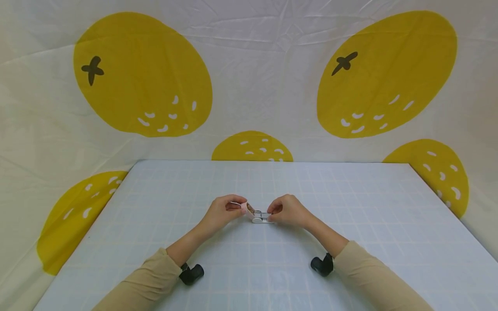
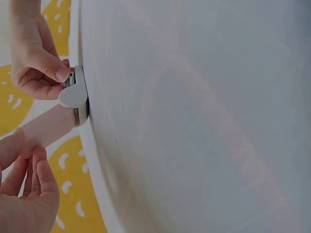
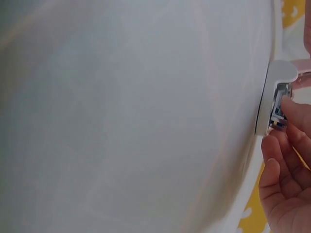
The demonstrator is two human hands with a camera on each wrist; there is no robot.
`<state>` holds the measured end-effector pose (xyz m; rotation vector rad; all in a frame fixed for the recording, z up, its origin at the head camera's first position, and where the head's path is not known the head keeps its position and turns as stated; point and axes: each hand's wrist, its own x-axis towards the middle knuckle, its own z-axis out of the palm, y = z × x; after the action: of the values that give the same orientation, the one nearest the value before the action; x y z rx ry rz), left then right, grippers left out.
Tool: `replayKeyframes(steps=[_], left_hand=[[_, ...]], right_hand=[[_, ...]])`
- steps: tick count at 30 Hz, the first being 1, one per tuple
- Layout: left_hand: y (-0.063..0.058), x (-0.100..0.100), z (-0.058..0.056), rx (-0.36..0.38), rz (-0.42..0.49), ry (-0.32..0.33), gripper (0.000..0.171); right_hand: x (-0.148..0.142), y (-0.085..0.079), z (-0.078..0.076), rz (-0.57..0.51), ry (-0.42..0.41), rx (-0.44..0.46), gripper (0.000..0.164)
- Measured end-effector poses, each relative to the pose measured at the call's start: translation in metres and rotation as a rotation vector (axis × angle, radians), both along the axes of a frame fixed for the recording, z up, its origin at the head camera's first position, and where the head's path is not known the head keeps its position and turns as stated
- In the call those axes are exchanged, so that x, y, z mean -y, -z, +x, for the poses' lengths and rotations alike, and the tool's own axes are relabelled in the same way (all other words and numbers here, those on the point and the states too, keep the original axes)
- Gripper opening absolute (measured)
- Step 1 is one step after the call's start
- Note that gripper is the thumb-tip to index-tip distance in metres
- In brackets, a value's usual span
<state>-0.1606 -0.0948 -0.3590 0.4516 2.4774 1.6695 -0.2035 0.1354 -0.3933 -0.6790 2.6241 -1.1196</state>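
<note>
A small stapler with a white base stands on the table between the two hands, its pink top cover swung up and away from the base. My left hand pinches the free end of that cover between thumb and fingers. From the other side, my right hand grips the stapler's far end, its thumb on the metal staple channel and its fingers curled at the end of the base. The inside of the channel is partly hidden by the thumb.
A pale blue table with a faint grid lies under both hands. Behind it hangs a white cloth printed with yellow fruit. Black wrist cameras sit under the left wrist and the right wrist.
</note>
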Motion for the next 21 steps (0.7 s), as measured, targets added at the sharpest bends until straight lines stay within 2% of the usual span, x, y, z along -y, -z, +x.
replayKeyframes(steps=[5,9,16,21], left_hand=[[-0.003,-0.001,0.002,-0.004,-0.012,-0.011,0.026],[0.0,-0.001,0.0,-0.002,-0.015,-0.016,0.026],[0.029,0.003,-0.017,0.0,0.006,-0.017,0.026],[0.035,0.005,-0.02,0.001,0.015,-0.01,0.025]], right_hand=[[0.0,-0.001,0.001,-0.001,-0.005,-0.007,0.011],[0.0,-0.001,0.001,-0.001,-0.007,-0.008,0.011],[-0.001,0.0,0.0,-0.002,-0.018,-0.019,0.011],[-0.004,0.0,-0.001,0.004,-0.015,-0.013,0.014]])
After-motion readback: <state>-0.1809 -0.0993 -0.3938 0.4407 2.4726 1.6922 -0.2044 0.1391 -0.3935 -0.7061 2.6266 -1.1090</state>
